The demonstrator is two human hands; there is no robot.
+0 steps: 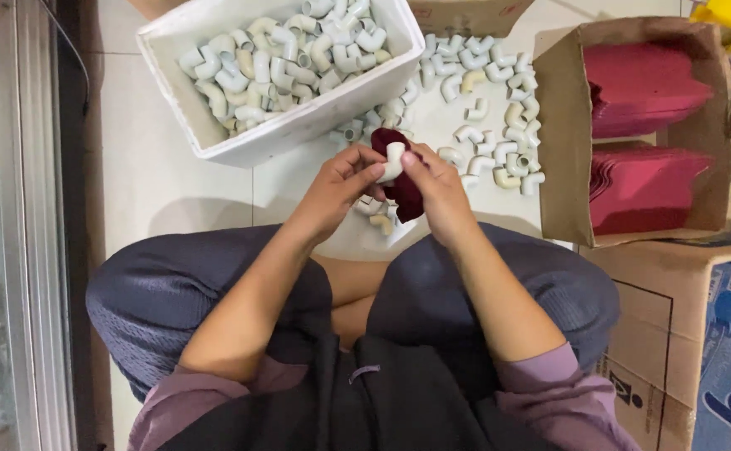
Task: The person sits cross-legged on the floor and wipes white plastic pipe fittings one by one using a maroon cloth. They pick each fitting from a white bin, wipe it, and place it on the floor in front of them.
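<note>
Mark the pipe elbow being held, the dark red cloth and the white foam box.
pipe elbow (394, 159), head view, on its white bend between the fingertips.
dark red cloth (406, 199), head view, on the hanging lower fold.
white foam box (299, 125), head view, on its near side wall.

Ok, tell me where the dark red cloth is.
In the head view the dark red cloth sits at centre, held between the left hand and right hand, behind a white pipe elbow.

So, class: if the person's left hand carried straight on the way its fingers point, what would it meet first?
The left hand points toward the right hand. It already touches the white pipe elbow and the dark red cloth held between both hands, so those come first, then probably the right hand's fingers; depth is hard to judge.
</note>
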